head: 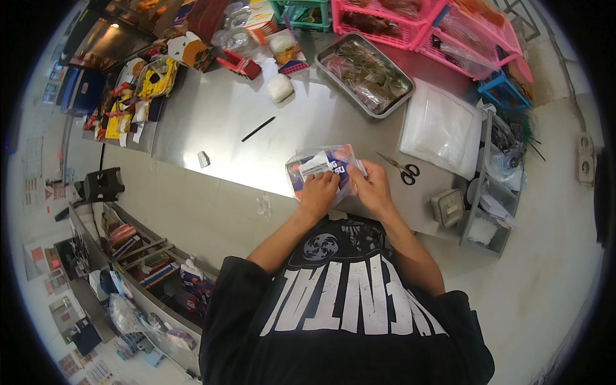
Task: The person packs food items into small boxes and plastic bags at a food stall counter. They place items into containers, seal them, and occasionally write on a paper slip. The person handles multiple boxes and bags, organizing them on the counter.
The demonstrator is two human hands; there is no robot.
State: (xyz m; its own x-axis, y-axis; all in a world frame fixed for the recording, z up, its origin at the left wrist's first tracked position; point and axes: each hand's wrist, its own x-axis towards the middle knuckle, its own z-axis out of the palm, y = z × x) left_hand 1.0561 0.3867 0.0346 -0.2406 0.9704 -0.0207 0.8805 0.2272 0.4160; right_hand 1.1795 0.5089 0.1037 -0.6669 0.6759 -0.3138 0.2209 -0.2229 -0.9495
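A printed box in dark blue and orange, inside a clear plastic bag (pixel 342 153), is at the near edge of the steel table. A white slip (pixel 315 165) bearing print is on its upper face. My left hand (pixel 319 191) holds the near side, its bent fingers over the lower end of the slip; its thumb is hidden. At the right side, my right hand (pixel 373 185) pinches the bag's loose plastic between thumb and fingers. Black-handled scissors (pixel 409 173) lie just right of my right hand, blades partly apart.
On the steel table (pixel 207 125) lie a black pen (pixel 258 129) and a white wrapped bundle (pixel 280 88). Farther back stands a metal tray (pixel 409 91) of bagged leafy food. Clear plastic bags (pixel 440 127) are stacked at right, near a grey divided organizer (pixel 474 211) and a square tin (pixel 447 207).
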